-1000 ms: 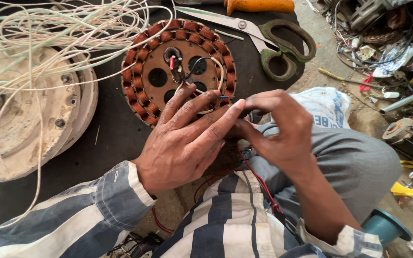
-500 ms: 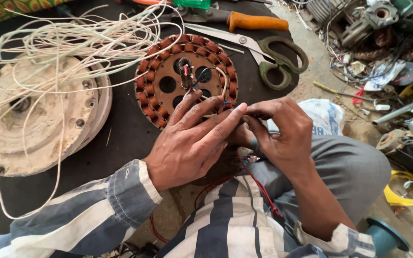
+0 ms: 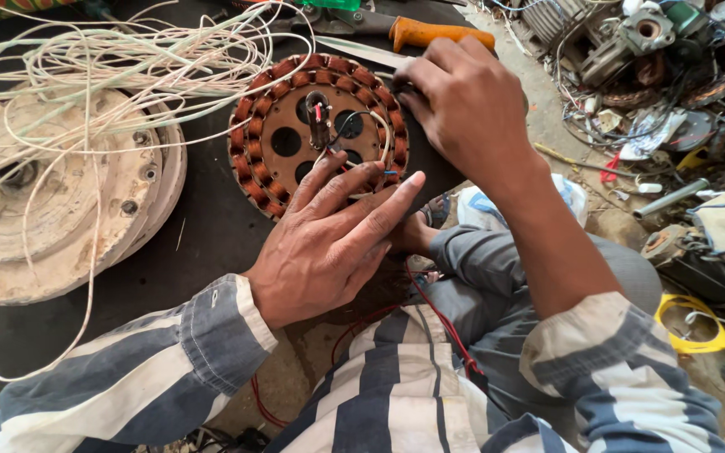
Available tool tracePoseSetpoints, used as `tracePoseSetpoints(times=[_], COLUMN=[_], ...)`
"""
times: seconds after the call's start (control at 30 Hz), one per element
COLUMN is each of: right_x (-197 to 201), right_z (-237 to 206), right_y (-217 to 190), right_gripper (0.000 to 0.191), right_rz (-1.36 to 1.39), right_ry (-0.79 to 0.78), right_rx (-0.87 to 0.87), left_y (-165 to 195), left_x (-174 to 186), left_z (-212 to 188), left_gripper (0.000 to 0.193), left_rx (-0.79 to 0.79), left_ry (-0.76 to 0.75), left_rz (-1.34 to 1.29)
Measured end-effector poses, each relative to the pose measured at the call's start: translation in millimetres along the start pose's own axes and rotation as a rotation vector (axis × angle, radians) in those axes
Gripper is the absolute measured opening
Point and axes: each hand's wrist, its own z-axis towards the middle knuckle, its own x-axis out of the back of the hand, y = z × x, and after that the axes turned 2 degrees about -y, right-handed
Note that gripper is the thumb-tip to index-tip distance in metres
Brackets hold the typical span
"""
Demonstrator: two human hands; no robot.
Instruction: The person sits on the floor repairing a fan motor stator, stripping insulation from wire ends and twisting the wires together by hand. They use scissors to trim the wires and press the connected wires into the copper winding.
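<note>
round copper-wound fan stator (image 3: 295, 138) lies flat on the dark work surface (image 3: 203, 243), near its right edge, thin red, black and white lead wires (image 3: 354, 159) sprouting from its hub. left hand (image 3: 329, 239) rests palm down on the stator's lower right rim, fingers spread apart and flat, pinning it, not gripping anything. right hand (image 3: 467, 105) is at the upper right rim, fingers curled together over the edge; cannot tell if they pinch a wire or just touch the coils. stator looks heavy, rigid steel core, but the coil windings and leads look fragile, so best held by the outer rim or core, not the wires. left of it a dirty white motor housing (image 3: 52, 193) under a loose tangle of white wire (image 3: 127, 59). orange-handled tool (image 3: 438, 33) above, scrap motor parts (image 3: 656, 50) on the ground to the right.
</note>
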Motion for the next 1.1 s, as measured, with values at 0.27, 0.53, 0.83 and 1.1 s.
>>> tracePoseSetpoints(times=[0.27, 0.53, 0.83, 1.1], right_x=[-7, -8, 18, 42], right_z=[18, 25, 2, -45], right_y=[14, 19, 24, -17], right_gripper=[0.015, 0.019, 0.009, 0.016], right_rz=[-0.054, -0.089, 0.499, 0.601], right_ry=[-0.073, -0.108, 0.088, 0.048], right_rx=[0.097, 0.154, -0.141, -0.238], left_y=[-1, -3, -3, -3], left_x=[-1, -1, -2, -1], left_z=[0, 0, 0, 0], left_gripper=[0.071, 0.071, 0.071, 0.073], left_rx=[0.014, 0.006, 0.02, 0.025], left_ry=[-0.009, -0.007, -0.009, -0.006], left_rz=[-0.006, -0.012, -0.028, -0.04])
